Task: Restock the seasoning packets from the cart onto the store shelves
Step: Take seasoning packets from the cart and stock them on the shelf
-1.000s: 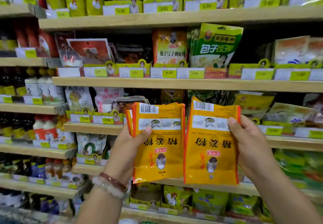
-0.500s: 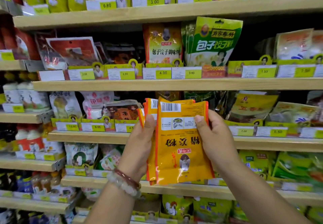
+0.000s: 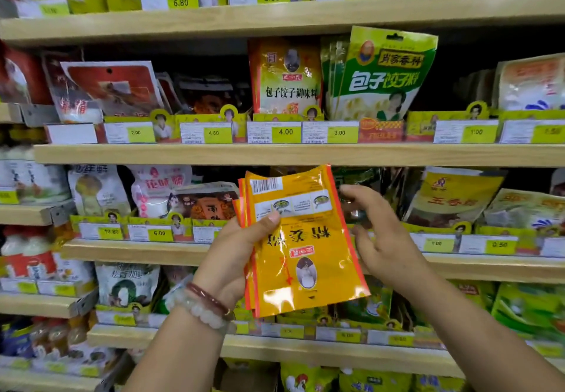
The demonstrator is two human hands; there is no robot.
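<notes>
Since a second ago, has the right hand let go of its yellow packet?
Yes. The right hand is off the yellow packets, now stacked in the left hand below the 4.00 tag.

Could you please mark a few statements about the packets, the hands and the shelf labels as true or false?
1. The left hand grips the stack of yellow packets. True.
2. The right hand pinches the stack too. False: it is open beside it.
3. The packets' print is upside down. True.
4. The green pouch has a 6.80 price label below it. False: it reads 3.00.
</notes>
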